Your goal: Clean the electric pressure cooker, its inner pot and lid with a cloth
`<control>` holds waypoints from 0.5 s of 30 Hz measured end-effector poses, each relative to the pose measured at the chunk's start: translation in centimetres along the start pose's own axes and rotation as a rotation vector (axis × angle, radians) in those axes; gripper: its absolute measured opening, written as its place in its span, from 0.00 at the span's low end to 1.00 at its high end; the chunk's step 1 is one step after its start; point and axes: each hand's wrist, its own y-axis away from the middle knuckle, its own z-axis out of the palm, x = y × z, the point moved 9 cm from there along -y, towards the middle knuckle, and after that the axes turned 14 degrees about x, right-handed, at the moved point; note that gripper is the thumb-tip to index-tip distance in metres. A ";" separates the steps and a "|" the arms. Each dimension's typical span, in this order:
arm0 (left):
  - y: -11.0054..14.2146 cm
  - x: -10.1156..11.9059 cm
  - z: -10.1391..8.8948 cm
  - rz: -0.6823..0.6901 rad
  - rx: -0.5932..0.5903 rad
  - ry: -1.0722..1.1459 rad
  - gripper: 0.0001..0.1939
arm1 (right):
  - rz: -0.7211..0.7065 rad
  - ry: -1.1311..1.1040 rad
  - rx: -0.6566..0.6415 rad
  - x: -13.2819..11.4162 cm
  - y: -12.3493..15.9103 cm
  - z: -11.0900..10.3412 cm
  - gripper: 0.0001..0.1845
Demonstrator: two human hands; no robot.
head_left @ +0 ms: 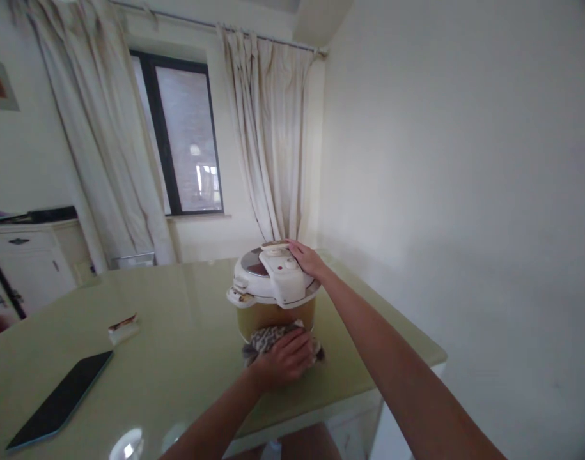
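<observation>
A pressure cooker [273, 300] with a white lid and a mustard-yellow body stands on the pale green table [177, 345], near its right side. My right hand [305, 258] rests flat on the far right edge of the lid, fingers stretched out. My left hand [285, 361] presses a patterned grey cloth [263, 338] against the cooker's lower front wall, fingers curled over the cloth.
A dark tablet [62, 399] lies at the table's front left, and a small white box [123, 328] sits behind it. A white cabinet [28, 262] stands at the left, a curtained window [184, 137] behind. A bare white wall fills the right.
</observation>
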 end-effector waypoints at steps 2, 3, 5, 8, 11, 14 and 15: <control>2.5 -1.0 -1.3 -0.053 0.068 0.032 0.17 | 0.004 0.013 -0.003 0.1 0.1 0.0 0.24; 3.7 -1.7 -1.9 -0.068 0.079 0.055 0.19 | 0.003 0.016 -0.004 0.1 0.2 0.0 0.24; 5.9 -3.4 -2.9 -0.140 0.088 0.070 0.22 | 0.001 0.018 -0.005 0.0 0.3 -0.1 0.25; 9.9 -8.4 -4.7 -0.596 0.266 -0.035 0.18 | 0.011 0.026 -0.001 -0.1 0.3 -0.2 0.26; 16.3 -13.4 -4.8 -1.320 0.453 -0.045 0.21 | 0.022 0.037 -0.003 -0.2 0.3 -0.2 0.27; 18.5 -17.0 -2.7 -1.690 0.470 0.160 0.25 | 0.027 0.052 0.004 -0.2 0.3 -0.3 0.27; 18.2 -18.4 -2.3 -1.715 0.455 0.197 0.26 | 0.026 0.058 0.006 -0.3 0.3 -0.3 0.26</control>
